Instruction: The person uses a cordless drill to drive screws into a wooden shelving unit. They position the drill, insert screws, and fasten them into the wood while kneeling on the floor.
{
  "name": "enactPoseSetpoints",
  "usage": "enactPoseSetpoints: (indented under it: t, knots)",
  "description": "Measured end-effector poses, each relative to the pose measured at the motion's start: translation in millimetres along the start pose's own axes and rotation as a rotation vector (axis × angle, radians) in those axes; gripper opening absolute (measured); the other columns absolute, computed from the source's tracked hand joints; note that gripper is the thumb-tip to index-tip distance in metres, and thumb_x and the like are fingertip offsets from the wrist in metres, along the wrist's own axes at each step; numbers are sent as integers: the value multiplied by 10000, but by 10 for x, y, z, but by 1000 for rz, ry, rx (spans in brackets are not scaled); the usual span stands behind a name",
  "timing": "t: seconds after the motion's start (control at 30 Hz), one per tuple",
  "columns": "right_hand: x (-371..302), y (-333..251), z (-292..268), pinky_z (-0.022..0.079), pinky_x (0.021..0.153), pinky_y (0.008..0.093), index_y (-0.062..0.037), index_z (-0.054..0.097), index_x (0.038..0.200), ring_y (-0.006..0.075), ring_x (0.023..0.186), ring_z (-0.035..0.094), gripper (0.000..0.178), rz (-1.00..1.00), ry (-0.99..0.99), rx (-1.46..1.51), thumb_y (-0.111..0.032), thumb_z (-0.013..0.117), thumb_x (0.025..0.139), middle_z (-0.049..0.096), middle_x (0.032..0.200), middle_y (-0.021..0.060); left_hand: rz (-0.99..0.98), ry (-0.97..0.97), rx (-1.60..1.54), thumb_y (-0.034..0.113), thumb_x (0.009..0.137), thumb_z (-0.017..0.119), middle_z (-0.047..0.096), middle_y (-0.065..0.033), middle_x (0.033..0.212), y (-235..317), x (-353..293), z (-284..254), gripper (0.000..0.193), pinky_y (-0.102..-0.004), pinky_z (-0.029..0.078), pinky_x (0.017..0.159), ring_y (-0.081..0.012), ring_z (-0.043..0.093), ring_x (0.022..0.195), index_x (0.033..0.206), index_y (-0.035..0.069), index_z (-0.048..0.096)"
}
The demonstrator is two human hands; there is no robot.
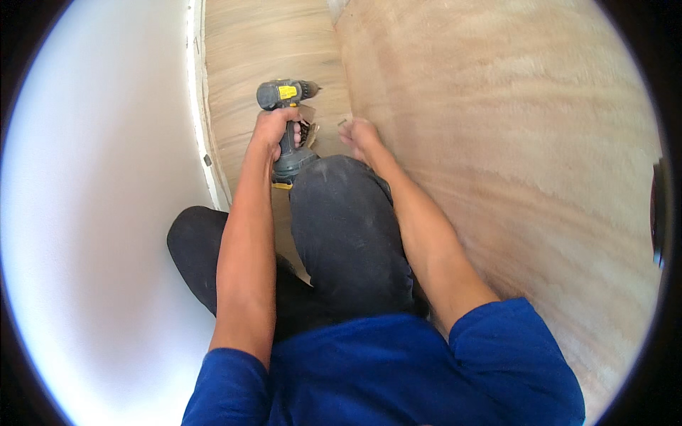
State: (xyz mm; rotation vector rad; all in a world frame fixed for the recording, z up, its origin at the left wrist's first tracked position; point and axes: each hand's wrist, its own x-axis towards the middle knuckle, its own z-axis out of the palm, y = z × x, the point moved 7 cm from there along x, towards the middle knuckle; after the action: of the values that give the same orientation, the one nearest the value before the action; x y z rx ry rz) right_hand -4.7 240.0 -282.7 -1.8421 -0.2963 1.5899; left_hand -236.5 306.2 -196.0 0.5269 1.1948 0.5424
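Evidently, the left hand (275, 131) held a drill (287, 92) over the wood floor (266, 42).
Its fingers wrapped the drill's grip, the chuck pointed right, and the base showed just beyond a dark-trousered knee (344, 206). The right hand (364, 136) was near, apart from the drill, its fingers curled in narrow; a small thin piece (342, 122) showed at the fingertips, too blurred to name or to say how firmly it was held. A brown carton (312, 136) with dark bits stood between the hands. A white wall (92, 177) rose at left, a wood panel (511, 142) at right.
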Motion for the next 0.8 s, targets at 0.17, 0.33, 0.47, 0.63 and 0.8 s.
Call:
enactPoseSetpoints:
  t: [0.17, 0.33, 0.47, 0.63, 0.8]
  knots:
    - [-85, 193, 185, 532, 1017, 492, 58, 552, 1322, 452, 1219, 619, 388, -415, 325, -1052, -58, 573, 952, 512, 1402, 270, 115, 225, 60, 83, 771, 702, 616, -85, 666, 380, -356, -235, 110, -363, 469, 450, -196, 577, 482, 831, 5, 654]
    - [280, 284, 332, 514, 946, 545, 77, 590, 1163, 478, 1135, 609, 247, -633, 324, -1170, 6, 541, 932, 562, 1157, 274, 221, 200, 57, 83, 776, 700, 613, -74, 655, 552, -372, -223, 102, -344, 461, 446, -180, 568, 478, 830, 9, 652]
    - [289, 288, 418, 532, 938, 519, 86, 610, 1118, 458, 1089, 646, 227, -632, 193, -1307, -40, 535, 945, 617, 1118, 287, 176, 272, 56, 85, 772, 716, 617, -87, 660, 421, -436, -304, 130, -349, 453, 447, -179, 570, 481, 842, -11, 667]
    - [852, 119, 37, 571, 928, 420, 52, 630, 1121, 291, 1054, 697, 236, -282, 221, -782, -94, 623, 936, 683, 1079, 212, 76, 132, 114, 100, 794, 723, 613, -68, 685, 448, -319, -78, 139, -353, 463, 454, -179, 565, 492, 875, 23, 641]
    - [318, -527, 397, 579, 937, 374, -17, 626, 1166, 189, 987, 666, 206, -224, 35, 238, -32, 656, 963, 656, 1009, 74, -45, -79, -156, 106, 807, 704, 609, -62, 685, 150, -209, -74, 146, -337, 480, 489, -177, 564, 524, 920, 20, 669]
